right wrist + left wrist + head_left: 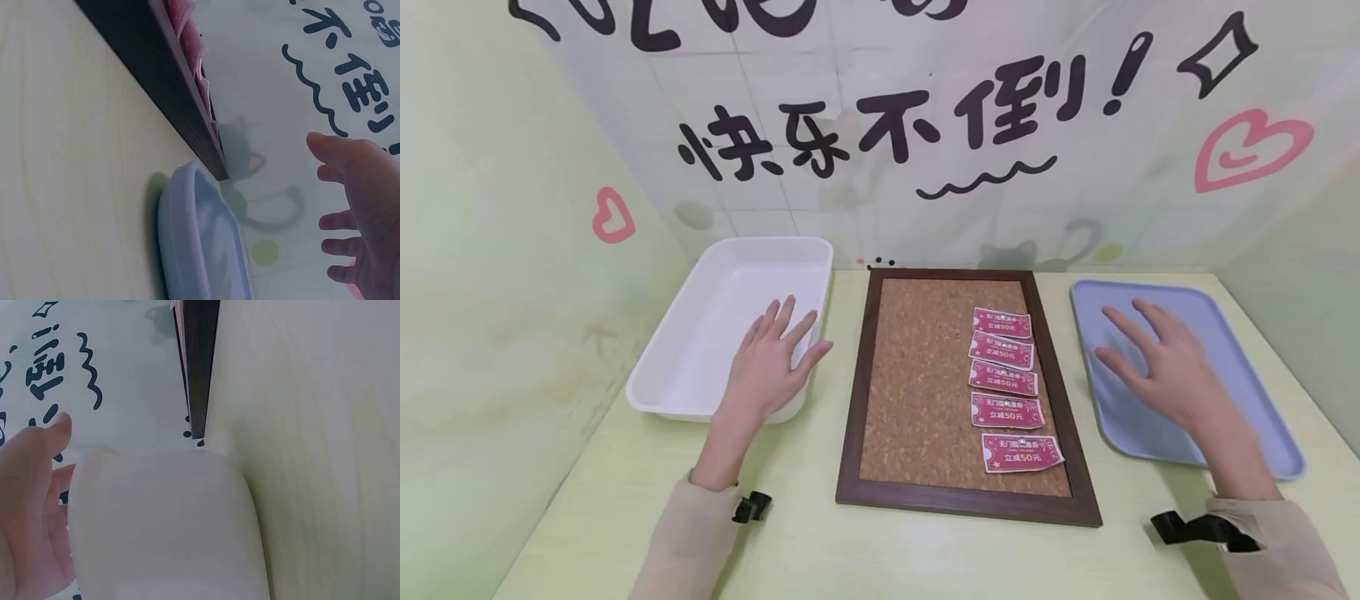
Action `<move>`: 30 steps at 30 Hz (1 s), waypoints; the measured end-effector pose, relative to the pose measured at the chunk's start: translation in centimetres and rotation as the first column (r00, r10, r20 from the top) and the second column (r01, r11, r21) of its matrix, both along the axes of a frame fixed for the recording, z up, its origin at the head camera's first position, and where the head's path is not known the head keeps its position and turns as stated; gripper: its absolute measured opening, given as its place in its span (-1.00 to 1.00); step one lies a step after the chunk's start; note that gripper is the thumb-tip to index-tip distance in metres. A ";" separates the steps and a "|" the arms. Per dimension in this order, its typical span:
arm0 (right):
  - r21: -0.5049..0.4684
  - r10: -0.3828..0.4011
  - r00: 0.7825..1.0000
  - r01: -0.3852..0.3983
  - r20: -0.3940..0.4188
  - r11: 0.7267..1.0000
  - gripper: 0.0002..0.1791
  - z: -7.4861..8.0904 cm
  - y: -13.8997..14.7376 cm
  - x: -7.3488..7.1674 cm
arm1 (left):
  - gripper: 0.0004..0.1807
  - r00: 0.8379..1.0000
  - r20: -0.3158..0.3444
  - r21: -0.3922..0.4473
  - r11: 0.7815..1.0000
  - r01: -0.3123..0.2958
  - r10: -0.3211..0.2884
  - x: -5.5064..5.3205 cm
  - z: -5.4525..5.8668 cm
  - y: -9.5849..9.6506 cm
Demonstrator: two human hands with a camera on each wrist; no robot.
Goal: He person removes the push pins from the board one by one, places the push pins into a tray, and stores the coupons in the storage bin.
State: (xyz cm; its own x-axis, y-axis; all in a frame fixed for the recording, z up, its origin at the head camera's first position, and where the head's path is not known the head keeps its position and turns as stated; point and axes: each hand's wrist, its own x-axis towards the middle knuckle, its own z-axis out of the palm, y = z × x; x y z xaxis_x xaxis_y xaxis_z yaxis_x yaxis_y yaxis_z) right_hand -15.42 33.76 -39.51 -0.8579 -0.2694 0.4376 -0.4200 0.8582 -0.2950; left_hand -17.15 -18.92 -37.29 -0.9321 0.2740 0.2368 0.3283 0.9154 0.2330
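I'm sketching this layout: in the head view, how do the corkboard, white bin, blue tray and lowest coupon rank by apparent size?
Largest to smallest:
1. Corkboard
2. White bin and blue tray: too alike to rank
3. Lowest coupon

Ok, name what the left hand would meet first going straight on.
The left hand would probably meet the white rectangular plastic tray. Depth is unclear; it could pass above and reach the white wall with black lettering.

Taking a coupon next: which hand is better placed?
Probably the right hand: empty above the blue tray, it is nearer the coupons along the right side of the corkboard than the left hand over the white tray.
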 end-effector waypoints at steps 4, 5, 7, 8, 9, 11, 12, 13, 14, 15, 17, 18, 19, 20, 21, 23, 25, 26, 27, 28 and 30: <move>-0.021 0.050 0.998 -0.051 -0.041 0.998 -0.34 -0.1 -0.6 0.0 | -0.29 1.000 -0.020 0.026 1.000 0.017 -0.016 0.1 0.3 0.7; -0.026 0.058 0.998 -0.059 -0.041 0.998 -0.34 0.0 -0.8 0.0 | -0.30 1.000 -0.023 0.034 0.999 0.020 -0.019 0.1 0.3 0.9; -0.039 0.070 0.997 -0.072 -0.034 0.997 -0.34 0.1 -1.1 0.1 | -0.30 0.999 -0.023 0.048 0.998 0.028 -0.027 0.1 0.5 1.3; -0.046 0.074 0.997 -0.075 -0.023 0.996 -0.34 0.1 -1.2 0.2 | -0.30 0.999 -0.021 0.054 0.998 0.032 -0.031 0.2 0.6 1.5; -0.054 0.074 0.997 -0.074 -0.008 0.996 -0.33 0.2 -1.4 0.2 | -0.29 0.999 -0.020 0.062 0.997 0.037 -0.036 0.2 0.6 1.7; -0.071 0.078 0.997 -0.076 0.019 0.995 -0.33 0.3 -1.7 0.4 | -0.29 0.999 -0.025 0.075 0.996 0.049 -0.047 0.3 0.7 2.1; -0.081 0.082 0.996 -0.080 0.030 0.993 -0.33 0.4 -1.9 0.4 | -0.29 0.998 -0.033 0.079 0.995 0.057 -0.055 0.3 0.7 2.3; -0.090 0.084 0.996 -0.081 0.040 0.993 -0.34 0.5 -2.2 0.5 | -0.30 0.997 -0.040 0.085 0.994 0.067 -0.063 0.3 0.7 2.6; -0.100 0.089 0.995 -0.084 0.045 0.991 -0.35 0.6 -2.4 0.5 | -0.30 0.996 -0.047 0.095 0.993 0.076 -0.072 0.4 0.6 2.8; -0.108 0.094 0.994 -0.088 0.050 0.990 -0.36 0.6 -2.6 0.6 | -0.31 0.995 -0.055 0.104 0.991 0.087 -0.082 0.5 0.6 3.1; -0.125 0.107 0.993 -0.099 0.054 0.987 -0.38 0.7 -3.0 0.6 | -0.33 0.993 -0.060 0.115 0.987 0.110 -0.104 0.6 0.6 3.7; -0.131 0.114 0.992 -0.106 0.051 0.986 -0.39 0.7 -3.2 0.6 | -0.33 0.991 -0.059 0.121 0.985 0.123 -0.116 0.7 0.7 4.0; -0.135 0.120 0.992 -0.112 0.048 0.984 -0.40 0.7 -3.3 0.5 | -0.33 0.990 -0.054 0.128 0.983 0.134 -0.128 0.8 0.7 4.4; -0.140 0.128 0.991 -0.121 0.045 0.983 -0.40 0.7 -3.4 0.5 | -0.34 0.989 -0.049 0.133 0.981 0.143 -0.138 0.9 0.8 4.7; -0.141 0.136 0.990 -0.130 0.040 0.981 -0.40 0.6 -3.5 0.5 | -0.34 0.988 -0.046 0.135 0.979 0.151 -0.146 0.9 0.9 5.0; -0.140 0.152 0.988 -0.147 0.026 0.979 -0.40 0.6 -3.8 0.4 | -0.35 0.986 -0.039 0.141 0.976 0.163 -0.159 1.0 0.9 5.6; -0.134 0.171 0.985 -0.168 0.013 0.977 -0.40 0.5 -4.0 0.4 | -0.37 0.986 -0.037 0.144 0.975 0.167 -0.163 1.0 0.9 6.1; -0.130 0.177 0.984 -0.174 0.009 0.976 -0.39 0.4 -4.2 0.4 | -0.38 0.985 -0.039 0.145 0.975 0.170 -0.166 1.0 0.9 6.3; -0.125 0.186 0.982 -0.184 0.004 0.975 -0.39 0.4 -4.3 0.4 | -0.39 0.984 -0.040 0.147 0.973 0.175 -0.171 1.0 0.8 6.5; -0.121 0.198 0.980 -0.197 0.000 0.973 -0.40 0.4 -4.5 0.4 | -0.39 0.983 -0.041 0.150 0.972 0.183 -0.178 1.0 0.8 6.8; -0.113 0.221 0.975 -0.220 -0.007 0.969 -0.42 0.3 -4.9 0.5 | -0.39 0.979 -0.041 0.159 0.967 0.202 -0.198 1.1 0.7 7.3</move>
